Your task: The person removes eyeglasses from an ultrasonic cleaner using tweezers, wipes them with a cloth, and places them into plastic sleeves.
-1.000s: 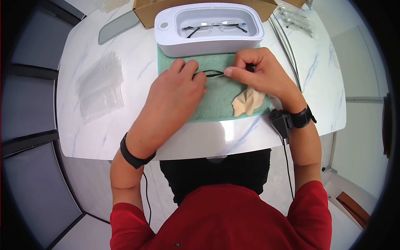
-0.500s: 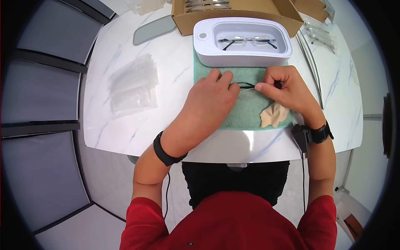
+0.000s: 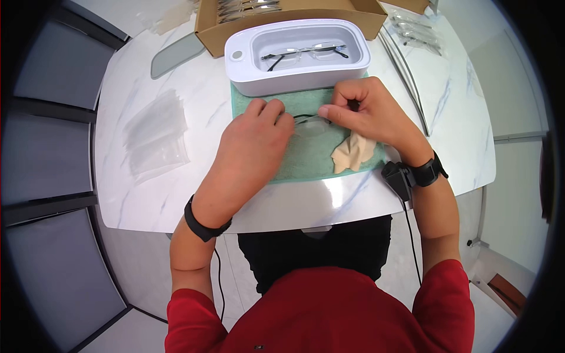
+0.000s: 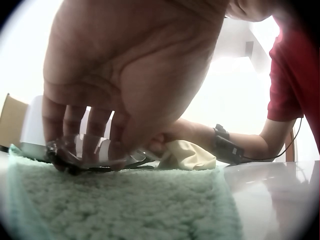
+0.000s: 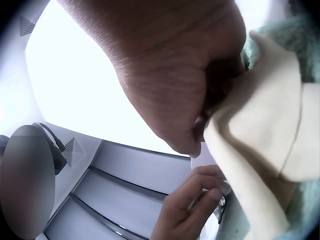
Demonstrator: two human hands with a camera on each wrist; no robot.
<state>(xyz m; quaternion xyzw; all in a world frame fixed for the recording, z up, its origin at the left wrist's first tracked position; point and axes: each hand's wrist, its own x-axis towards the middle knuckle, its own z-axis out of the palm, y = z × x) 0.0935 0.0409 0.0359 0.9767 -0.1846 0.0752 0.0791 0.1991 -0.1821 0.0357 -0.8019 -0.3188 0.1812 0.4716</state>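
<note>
Green towel [image 3: 300, 169] lies under the held glasses [image 3: 305, 119], on the near side of the white tub [image 3: 294, 87]. Left hand [image 3: 253, 141]: fingers bent, gripping one end. Right hand [image 3: 376, 113]: nearly closed, thumb and forefinger pinching the other. Frame probably light, springy; lenses slippery, easily scratched. Grasp by frame ends.

We count two hands [image 3: 253, 141], two wristbands [image 3: 203, 223], one tub [image 3: 294, 86], one towel [image 3: 294, 169], one cloth [image 3: 353, 153], two loose pairs of glasses [image 3: 302, 50] and, in one open box [image 3: 213, 41], what look like at least three more pairs.
</note>
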